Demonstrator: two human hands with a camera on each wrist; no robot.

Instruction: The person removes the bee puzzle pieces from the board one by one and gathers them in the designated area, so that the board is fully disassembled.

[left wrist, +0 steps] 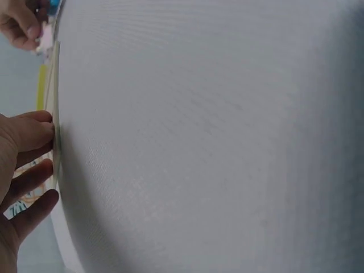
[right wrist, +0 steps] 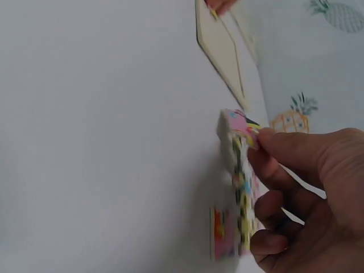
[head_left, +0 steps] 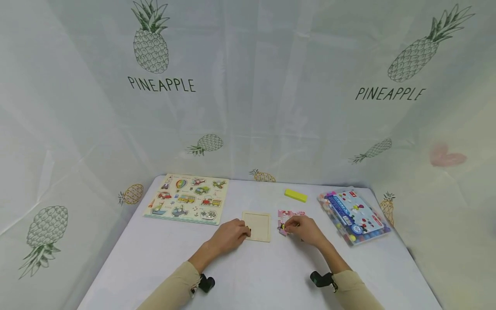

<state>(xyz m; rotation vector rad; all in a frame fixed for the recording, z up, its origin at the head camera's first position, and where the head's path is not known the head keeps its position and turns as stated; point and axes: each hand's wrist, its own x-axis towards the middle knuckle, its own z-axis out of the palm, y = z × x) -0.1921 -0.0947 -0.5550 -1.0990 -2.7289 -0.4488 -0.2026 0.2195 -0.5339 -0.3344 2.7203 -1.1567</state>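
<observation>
A shallow square wooden puzzle tray (head_left: pixel 259 227) lies flat in the middle of the table. My left hand (head_left: pixel 230 235) is at its left side, fingertips over the rim, pinching a small puzzle piece whose yellow bit (right wrist: pixel 212 12) shows in the right wrist view; most of it is hidden. Right of the tray, my right hand (head_left: pixel 305 230) pinches a pink puzzle piece (right wrist: pixel 239 121) with yellow and black print between thumb and forefinger. Beneath and behind that hand are several pink printed puzzle pieces (head_left: pixel 291 212), partly covered. One loose piece (right wrist: pixel 223 233) lies nearer me.
A picture board of vehicles (head_left: pixel 193 199) lies at the back left. Behind the pink pieces is a yellow block (head_left: pixel 296 195). To the right stands a clear plastic case (head_left: pixel 354 215) of coloured beads with a blue label. A pineapple-print curtain (head_left: pixel 248 107) surrounds the white table (head_left: pixel 248 275).
</observation>
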